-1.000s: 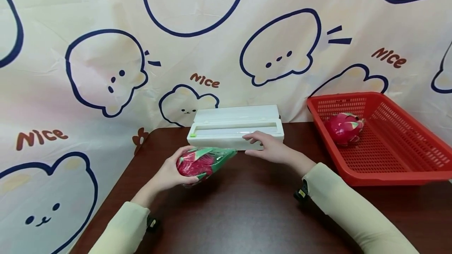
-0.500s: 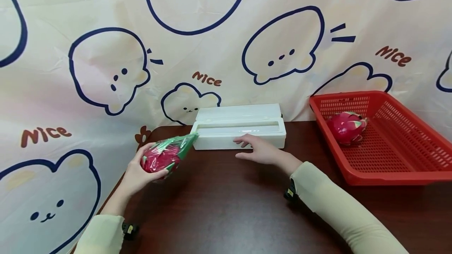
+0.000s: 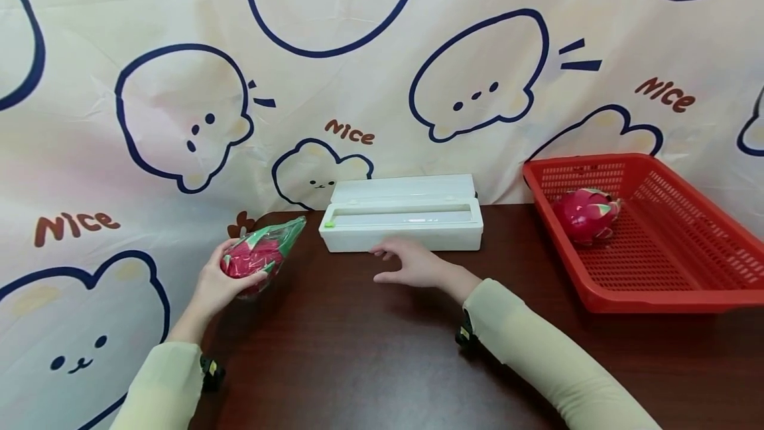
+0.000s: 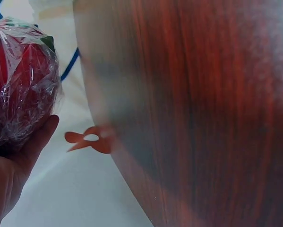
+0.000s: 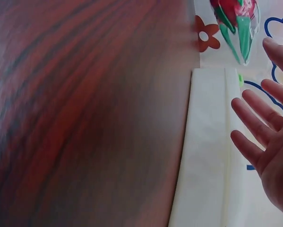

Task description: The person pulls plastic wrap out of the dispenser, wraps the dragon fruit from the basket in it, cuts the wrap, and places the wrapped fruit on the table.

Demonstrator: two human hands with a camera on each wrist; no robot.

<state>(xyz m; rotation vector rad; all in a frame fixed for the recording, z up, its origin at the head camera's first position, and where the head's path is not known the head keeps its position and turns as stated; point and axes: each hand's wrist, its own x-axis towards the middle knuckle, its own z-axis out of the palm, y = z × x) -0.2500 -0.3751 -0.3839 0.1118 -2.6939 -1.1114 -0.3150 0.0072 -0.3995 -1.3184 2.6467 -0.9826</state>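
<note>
In the head view my left hand [image 3: 216, 284] grips a dragon fruit [image 3: 253, 259] wrapped in clear plastic film, near the table's left edge. Its green leaf tips point up and to the right. Seen from the left wrist, crinkled film covers the wrapped dragon fruit [image 4: 23, 85], and the thumb presses along its underside. My right hand [image 3: 412, 265] holds nothing and hovers in front of a white cling film box [image 3: 402, 234] with its lid raised. In the right wrist view the fingers [image 5: 257, 118] are loosely spread beside that box [image 5: 207, 146].
A red plastic basket [image 3: 674, 300] stands on the right of the dark wooden table [image 3: 358, 363], with another dragon fruit [image 3: 587, 215] inside it. Behind the table hangs a cartoon-printed cloth [image 3: 382, 85], right against the back edge.
My left hand has carried the wrapped dragon fruit left, away from the front of the white box. The right hand has drifted left as well, still holding nothing.
</note>
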